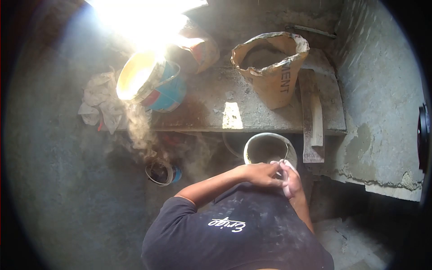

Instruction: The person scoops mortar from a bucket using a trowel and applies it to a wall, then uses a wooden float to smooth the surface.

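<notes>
My left hand (262, 173) and my right hand (290, 181) meet in front of my dark shirt, just below a round bucket (269, 146) with grey contents. A pale covering, seemingly a glove, is on the right hand. The left hand's fingers close over the right hand's pale fingers. Whether the right hand holds anything is hidden.
An open paper cement bag (272, 67) stands on a concrete ledge (211, 101). A wooden float (312, 121) lies along the ledge's right end. A tilted coloured bucket (153, 83), a crumpled cloth (101, 101) and a small tin (161, 172) are at the left. A rough wall (382, 90) rises at the right.
</notes>
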Demonstrator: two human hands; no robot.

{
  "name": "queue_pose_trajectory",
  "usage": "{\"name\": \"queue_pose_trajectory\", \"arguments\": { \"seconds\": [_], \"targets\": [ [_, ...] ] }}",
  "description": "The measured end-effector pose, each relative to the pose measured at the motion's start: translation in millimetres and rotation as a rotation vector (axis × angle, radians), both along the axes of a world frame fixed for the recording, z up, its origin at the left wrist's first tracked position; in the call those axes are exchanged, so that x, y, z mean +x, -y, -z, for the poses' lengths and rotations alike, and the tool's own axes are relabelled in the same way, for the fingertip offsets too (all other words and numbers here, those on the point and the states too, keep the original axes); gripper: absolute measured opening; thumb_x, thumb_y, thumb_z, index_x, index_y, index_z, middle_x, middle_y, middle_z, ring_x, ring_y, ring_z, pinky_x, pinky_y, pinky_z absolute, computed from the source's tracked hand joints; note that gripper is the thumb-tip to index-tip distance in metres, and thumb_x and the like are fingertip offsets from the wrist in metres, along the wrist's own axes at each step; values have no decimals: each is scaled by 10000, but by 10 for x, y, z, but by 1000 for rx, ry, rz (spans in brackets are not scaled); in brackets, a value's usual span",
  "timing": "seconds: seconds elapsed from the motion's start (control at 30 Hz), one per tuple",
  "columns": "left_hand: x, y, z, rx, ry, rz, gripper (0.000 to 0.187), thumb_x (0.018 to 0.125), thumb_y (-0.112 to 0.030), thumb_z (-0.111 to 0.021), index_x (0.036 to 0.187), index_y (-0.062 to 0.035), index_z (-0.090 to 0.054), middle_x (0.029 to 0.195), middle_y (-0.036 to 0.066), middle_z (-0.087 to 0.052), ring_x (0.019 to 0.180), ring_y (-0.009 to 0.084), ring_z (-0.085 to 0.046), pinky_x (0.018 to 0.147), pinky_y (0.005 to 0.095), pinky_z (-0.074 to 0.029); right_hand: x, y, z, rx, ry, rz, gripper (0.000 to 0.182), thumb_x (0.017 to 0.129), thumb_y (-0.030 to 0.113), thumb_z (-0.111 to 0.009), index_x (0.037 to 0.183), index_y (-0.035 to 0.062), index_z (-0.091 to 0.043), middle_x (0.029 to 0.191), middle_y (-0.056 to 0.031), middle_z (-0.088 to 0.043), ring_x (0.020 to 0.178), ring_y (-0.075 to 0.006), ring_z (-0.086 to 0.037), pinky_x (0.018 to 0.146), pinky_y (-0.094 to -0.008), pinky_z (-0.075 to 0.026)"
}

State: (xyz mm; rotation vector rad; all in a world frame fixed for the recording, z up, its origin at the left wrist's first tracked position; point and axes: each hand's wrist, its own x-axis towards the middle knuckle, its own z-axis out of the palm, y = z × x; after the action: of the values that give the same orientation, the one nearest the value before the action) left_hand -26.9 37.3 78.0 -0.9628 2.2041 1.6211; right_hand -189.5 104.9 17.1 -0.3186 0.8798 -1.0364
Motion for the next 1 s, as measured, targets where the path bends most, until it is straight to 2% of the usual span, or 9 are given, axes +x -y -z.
{"name": "queue_pose_trajectory", "arguments": {
  "seconds": [0.17, 0.23, 0.3, 0.37, 0.47, 0.6, 0.73, 0.8, 1.0],
  "targets": [
    [751, 642, -692, -79, 173, 2, 540, 916, -509, -558, 1153, -33, -649, 1134, 189, -658, 1050, 318, -634, 898, 374, -489, 8, -45, 42, -36, 115, 10, 212, 888, 122, -549, 1044, 116, -405, 897, -64, -563, 901, -197, -576, 832, -318, -439],
    [1192, 1181, -715, -691, -90, -426, 316, 915, -337, -601, 965, -39, -696, 856, 143, -691, 817, 275, -651, 782, 359, -500, -31, -85, 76, -31, 102, 50, 229, 871, 129, -566, 1024, 121, -396, 829, -30, -503, 828, -170, -544, 785, -307, -435],
    [1434, 1912, -805, -673, 3, -1161, 511, 822, -487, -671, 871, 21, -669, 743, 158, -662, 686, 284, -632, 705, 356, -504, -41, -127, 100, 24, 40, 91, 233, 855, 134, -586, 1000, 137, -405, 796, -2, -463, 760, -145, -503, 734, -304, -427],
    [1886, 2770, -407, -1076, 94, -1326, 747, 728, -651, -672, 844, 86, -637, 823, 203, -687, 829, 284, -683, 783, 368, -531, -81, -190, 177, 65, 53, 117, 232, 850, 136, -589, 1000, 138, -411, 766, 9, -441, 721, -136, -483, 708, -297, -428],
    [2016, 3441, -181, -1359, 182, -1513, 737, 686, -641, -720, 874, 69, -654, 880, 200, -699, 892, 290, -682, 808, 374, -527, -66, -234, 186, 117, 17, 138, 178, 837, 146, -578, 970, 142, -459, 719, 15, -421, 699, -149, -482, 686, -284, -421],
    [2203, 3853, 50, -971, -149, -1732, 538, 681, -446, -809, 952, 7, -707, 901, 160, -715, 860, 281, -690, 779, 346, -528, -68, -256, 216, 122, 36, 185, 150, 833, 130, -571, 940, 143, -467, 700, 18, -413, 677, -141, -470, 664, -278, -415],
    [2443, 4189, 64, -1153, -69, -1458, 377, 702, -324, -777, 929, -28, -724, 886, 117, -723, 810, 234, -690, 754, 329, -529, -132, -316, 178, 171, 84, 263, 168, 843, 88, -573, 951, 127, -450, 700, 5, -406, 666, -137, -462, 653, -273, -423],
    [2339, 4163, -206, -1126, -384, -1293, 269, 728, -228, -706, 913, -35, -724, 853, 83, -723, 779, 165, -675, 741, 294, -522, -142, -303, 207, 142, 85, 257, 164, 843, 87, -572, 948, 128, -452, 700, 4, -408, 666, -138, -464, 654, -275, -425],
    [2232, 3771, -1443, -1154, -447, -859, 347, 701, -24, -523, 988, -15, -716, 926, 66, -723, 821, 140, -659, 798, 259, -515, -173, -251, 211, 101, 52, 224, 155, 843, 95, -575, 937, 130, -457, 694, 13, -416, 664, -135, -484, 652, -282, -434]
  ]
}}
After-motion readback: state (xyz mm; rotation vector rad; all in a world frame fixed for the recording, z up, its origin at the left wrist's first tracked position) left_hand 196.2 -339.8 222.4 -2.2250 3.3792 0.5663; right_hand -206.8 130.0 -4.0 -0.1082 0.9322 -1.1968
